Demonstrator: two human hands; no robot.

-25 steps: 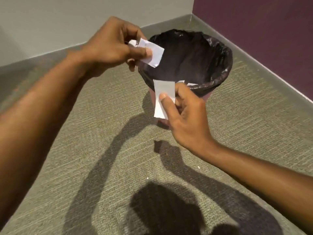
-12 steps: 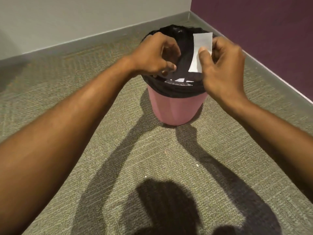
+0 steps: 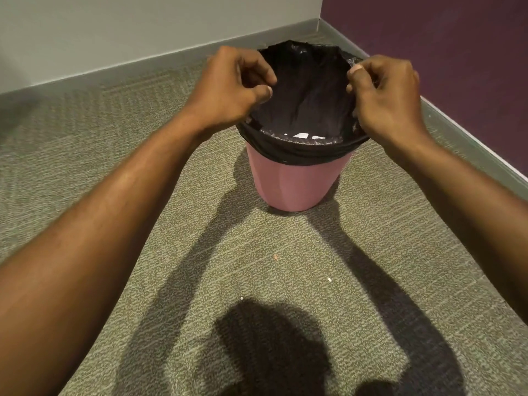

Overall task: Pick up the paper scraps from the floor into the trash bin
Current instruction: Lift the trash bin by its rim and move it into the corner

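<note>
The pink trash bin (image 3: 297, 184) with a black liner (image 3: 303, 95) stands on the carpet near the room corner. White paper scraps (image 3: 301, 135) lie inside it, just visible over the near rim. My left hand (image 3: 231, 87) hovers over the bin's left rim with its fingers curled and thumb against the forefinger, and I see no paper in it. My right hand (image 3: 385, 95) is over the right rim, fingers curled the same way, with nothing visible in it. Its thumb is close to the liner's edge.
Grey-green carpet (image 3: 114, 138) covers the floor. A grey wall (image 3: 143, 30) runs behind the bin and a purple wall (image 3: 457, 52) to its right, both with baseboards. Tiny white specks (image 3: 329, 279) and an orange crumb (image 3: 275, 256) lie on the carpet in front.
Both hands carried paper scraps over the bin. The left hand's scrap went first, then the right hand's white piece; both hands now hold nothing. The view drew back from the bin.
</note>
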